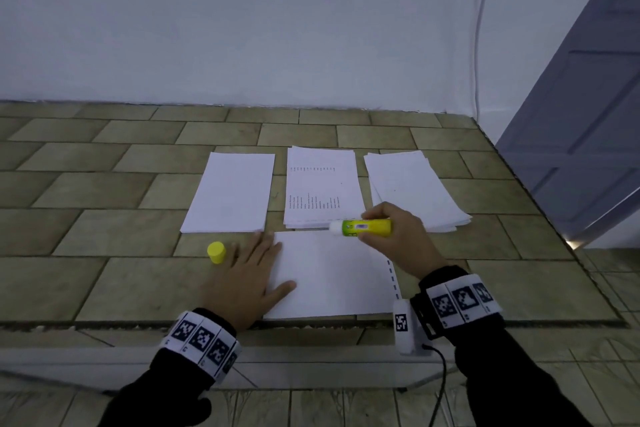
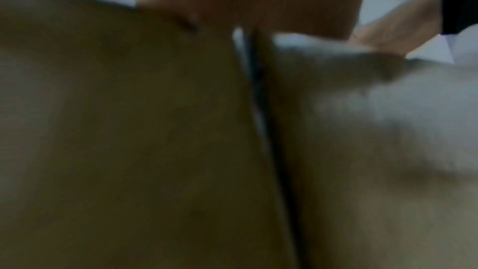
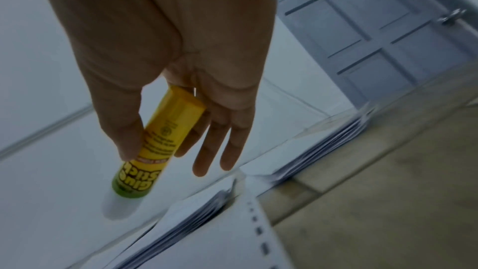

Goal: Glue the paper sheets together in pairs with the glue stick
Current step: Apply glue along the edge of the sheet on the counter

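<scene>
Holding the uncapped glue stick (image 1: 362,227) between thumb and fingers, your right hand (image 1: 394,236) hovers at the far edge of the near sheet (image 1: 332,277), while your left hand (image 1: 247,274) lies flat on that sheet's left edge. You're at the gluing step (cap (image 1: 216,252) standing beside your left hand). The tip appears not yet on paper, though that's hard to judge. Next: lower it and stroke across.
</scene>
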### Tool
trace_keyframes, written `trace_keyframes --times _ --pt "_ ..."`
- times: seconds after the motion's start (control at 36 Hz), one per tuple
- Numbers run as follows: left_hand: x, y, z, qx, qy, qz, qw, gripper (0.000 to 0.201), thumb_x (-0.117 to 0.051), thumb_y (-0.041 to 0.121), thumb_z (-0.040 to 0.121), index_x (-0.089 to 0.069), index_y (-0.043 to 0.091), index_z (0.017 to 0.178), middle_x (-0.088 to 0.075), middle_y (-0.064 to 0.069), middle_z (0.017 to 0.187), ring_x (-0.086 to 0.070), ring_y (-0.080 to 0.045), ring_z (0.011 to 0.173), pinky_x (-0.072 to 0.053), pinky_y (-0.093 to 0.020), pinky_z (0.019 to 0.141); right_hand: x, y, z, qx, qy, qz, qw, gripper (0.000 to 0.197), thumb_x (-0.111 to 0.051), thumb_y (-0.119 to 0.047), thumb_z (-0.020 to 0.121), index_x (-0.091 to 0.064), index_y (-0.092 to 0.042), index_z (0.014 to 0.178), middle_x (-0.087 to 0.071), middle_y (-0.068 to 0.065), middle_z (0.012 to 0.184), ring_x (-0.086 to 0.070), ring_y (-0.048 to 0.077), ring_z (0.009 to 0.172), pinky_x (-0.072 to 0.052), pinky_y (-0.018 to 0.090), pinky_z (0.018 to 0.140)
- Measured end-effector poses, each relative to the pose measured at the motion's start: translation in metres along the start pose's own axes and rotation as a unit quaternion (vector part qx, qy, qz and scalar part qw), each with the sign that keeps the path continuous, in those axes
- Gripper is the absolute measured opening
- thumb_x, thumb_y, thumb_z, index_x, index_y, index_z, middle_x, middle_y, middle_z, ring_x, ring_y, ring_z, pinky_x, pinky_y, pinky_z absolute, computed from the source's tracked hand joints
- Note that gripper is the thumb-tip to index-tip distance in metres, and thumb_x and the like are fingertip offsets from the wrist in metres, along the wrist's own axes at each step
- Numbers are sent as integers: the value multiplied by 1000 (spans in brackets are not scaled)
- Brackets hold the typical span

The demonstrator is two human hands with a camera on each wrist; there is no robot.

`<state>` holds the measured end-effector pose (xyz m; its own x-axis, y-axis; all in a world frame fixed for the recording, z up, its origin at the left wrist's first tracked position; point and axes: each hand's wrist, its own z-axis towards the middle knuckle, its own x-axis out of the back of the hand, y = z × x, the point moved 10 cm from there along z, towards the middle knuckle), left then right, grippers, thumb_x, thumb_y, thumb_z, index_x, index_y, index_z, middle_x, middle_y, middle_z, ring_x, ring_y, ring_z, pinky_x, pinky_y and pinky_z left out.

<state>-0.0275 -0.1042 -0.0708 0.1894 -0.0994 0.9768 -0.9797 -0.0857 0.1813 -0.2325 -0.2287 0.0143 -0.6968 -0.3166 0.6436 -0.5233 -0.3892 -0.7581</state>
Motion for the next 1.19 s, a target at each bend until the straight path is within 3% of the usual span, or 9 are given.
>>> trace_keyframes --times 0.08,0.17,0.22,0.31,0.44,0.61,0.75,0.89,1.19 --pt "-3 -2 1 -12 21 -10 1000 106 5 85 78 -29 18 153 -14 0 162 -3 -16 150 -5 -46 120 -16 -14 7 11 -7 8 1000 34 -78 -20 78 -61 -16 108 -63 -4 98 -58 12 83 -43 7 66" --pt "-7 -4 0 -12 32 -27 999 104 4 86 78 -25 20 153 -8 4 163 0 -12 150 -3 -46 122 -33 -26 16 4 -18 58 998 33 -80 -15 74 -62 -14 103 -65 1 93 -63 18 85 -51 24 72" --pt "-8 -4 -1 -11 34 -28 999 105 5 87 76 -22 21 154 -6 4 163 3 -11 150 2 -41 121 -46 -36 22 6 -35 75 997 28 -79 -11 74 -62 -11 97 -67 5 94 -66 19 86 -54 30 76" --pt "-6 -4 -1 -16 45 -30 998 104 4 86 77 -21 22 154 -7 4 163 4 -10 150 7 -39 120 -65 -54 30 32 -55 46 997 23 -78 -11 75 -61 -9 90 -63 11 99 -65 20 84 -55 31 78" --pt "-5 -2 -2 -20 53 -41 998 106 2 86 77 -16 18 156 -5 4 163 4 -10 150 9 -37 119 -94 -72 42 60 -87 3 994 16 -72 -10 77 -57 -11 83 -59 12 94 -62 25 84 -53 44 80" --pt "-6 -3 -1 -16 57 -28 998 103 -2 84 80 -10 15 156 -5 2 163 4 -11 149 6 -39 119 -111 -81 51 66 -103 -38 992 18 -71 -11 79 -57 -3 87 -62 15 92 -59 29 85 -50 46 81" --pt "-8 -3 0 -19 53 -26 998 106 3 86 78 -7 14 156 -1 3 162 5 -12 150 5 -42 120 -117 -84 48 67 -113 -77 988 19 -69 -11 82 -53 -8 90 -61 17 98 -57 29 91 -43 32 75" --pt "-10 -5 1 -17 50 -26 998 107 5 86 76 -6 16 157 -1 4 163 8 -10 149 9 -40 119 -111 -80 45 58 -101 -66 991 19 -70 -12 79 -55 -4 89 -62 17 94 -58 32 88 -49 43 80" --pt "-10 -5 0 -12 51 -28 998 113 9 87 73 -14 15 156 -8 3 163 2 -12 150 11 -38 119 -38 -24 29 14 -14 -65 998 17 -65 -16 82 -51 -6 79 -64 14 82 -63 32 77 -52 48 72"
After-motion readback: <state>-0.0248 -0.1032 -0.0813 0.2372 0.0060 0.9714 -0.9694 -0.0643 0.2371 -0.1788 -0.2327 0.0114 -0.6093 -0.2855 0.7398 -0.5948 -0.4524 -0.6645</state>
